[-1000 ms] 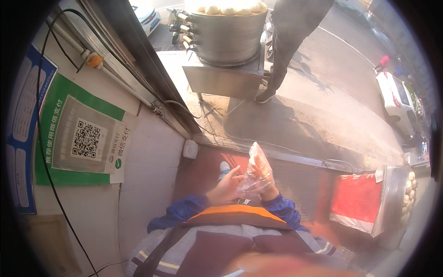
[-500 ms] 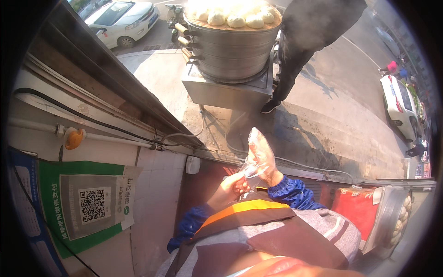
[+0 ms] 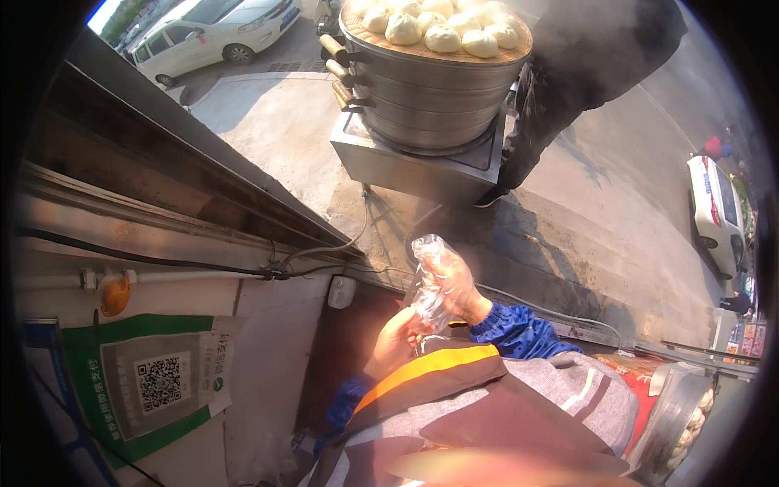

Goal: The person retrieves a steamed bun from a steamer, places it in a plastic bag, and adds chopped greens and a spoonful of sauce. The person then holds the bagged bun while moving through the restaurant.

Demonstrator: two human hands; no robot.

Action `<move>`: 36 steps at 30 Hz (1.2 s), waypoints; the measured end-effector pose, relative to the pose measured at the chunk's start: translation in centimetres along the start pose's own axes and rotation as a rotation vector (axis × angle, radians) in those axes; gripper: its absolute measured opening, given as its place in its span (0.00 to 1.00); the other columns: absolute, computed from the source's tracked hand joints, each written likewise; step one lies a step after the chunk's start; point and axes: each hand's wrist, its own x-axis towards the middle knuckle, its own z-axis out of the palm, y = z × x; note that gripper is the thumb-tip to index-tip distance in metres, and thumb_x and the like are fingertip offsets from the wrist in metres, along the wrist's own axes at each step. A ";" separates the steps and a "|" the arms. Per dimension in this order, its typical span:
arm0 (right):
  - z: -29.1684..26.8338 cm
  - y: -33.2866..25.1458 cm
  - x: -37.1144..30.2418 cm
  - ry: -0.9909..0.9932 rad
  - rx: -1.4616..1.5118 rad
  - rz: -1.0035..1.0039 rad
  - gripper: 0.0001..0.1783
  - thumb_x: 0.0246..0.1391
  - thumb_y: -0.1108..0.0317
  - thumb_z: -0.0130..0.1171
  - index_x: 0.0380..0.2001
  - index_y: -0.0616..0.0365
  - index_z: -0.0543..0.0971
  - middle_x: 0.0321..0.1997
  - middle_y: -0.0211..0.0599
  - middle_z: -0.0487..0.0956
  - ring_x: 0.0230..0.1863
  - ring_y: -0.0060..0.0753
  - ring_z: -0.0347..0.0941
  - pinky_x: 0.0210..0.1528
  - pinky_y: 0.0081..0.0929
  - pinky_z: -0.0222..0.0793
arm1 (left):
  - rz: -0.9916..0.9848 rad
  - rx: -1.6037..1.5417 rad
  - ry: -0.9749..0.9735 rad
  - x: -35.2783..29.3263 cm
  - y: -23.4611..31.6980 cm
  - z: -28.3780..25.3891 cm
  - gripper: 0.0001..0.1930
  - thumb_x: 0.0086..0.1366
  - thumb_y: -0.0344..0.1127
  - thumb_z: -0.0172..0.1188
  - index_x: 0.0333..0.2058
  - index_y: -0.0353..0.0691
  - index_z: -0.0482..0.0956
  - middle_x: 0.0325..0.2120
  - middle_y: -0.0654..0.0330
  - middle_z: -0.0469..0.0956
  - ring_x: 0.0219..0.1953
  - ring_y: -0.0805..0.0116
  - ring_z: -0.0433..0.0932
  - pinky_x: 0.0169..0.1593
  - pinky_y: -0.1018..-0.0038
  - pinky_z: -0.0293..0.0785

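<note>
1. One clear plastic bag [image 3: 434, 302], thin, crinkled, shiny with glare; just off the picture's centre toward 5 o'clock, drawn over the fingers of the right hand [image 3: 460, 286], tip toward about 11 o'clock from there.
2. Toward 6 o'clock, near the hands, a brown apron with an orange band [image 3: 430, 375].
3. Edges: toward 8 o'clock, a pale wall [image 3: 272, 341] with a green printed sign [image 3: 154, 381]; toward 10 o'clock, a long dark frame [image 3: 203, 166] slanting down to the middle.
4. Toward 12 o'clock, well apart from the hands, a steel stand [image 3: 414, 170] bearing a tall metal steamer [image 3: 438, 97] with pale buns [image 3: 442, 38] on top; toward 1 o'clock, just beside it, someone else's dark trousers [image 3: 568, 81].
5. Widest room over pavement [image 3: 617, 219] from 1 to 3 o'clock; narrower ground between bag and stand.
6. Left hand [image 3: 396, 337]: thumb and fingers drawn together, pinching the bag's lower part.
7. Right hand: touching the plastic; cannot tell whether gripping or loose, nor how widely spread.
</note>
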 end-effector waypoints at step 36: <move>9.4 -48.1 65.9 -0.145 -2.264 -0.538 0.24 0.59 0.61 0.49 0.54 0.68 0.66 0.50 0.49 0.71 0.50 0.40 0.68 0.52 0.29 0.64 | 0.781 -0.330 0.360 24.0 11.4 8.0 0.11 0.67 0.36 0.51 0.44 0.37 0.72 0.35 0.58 0.76 0.42 0.65 0.76 0.50 0.69 0.72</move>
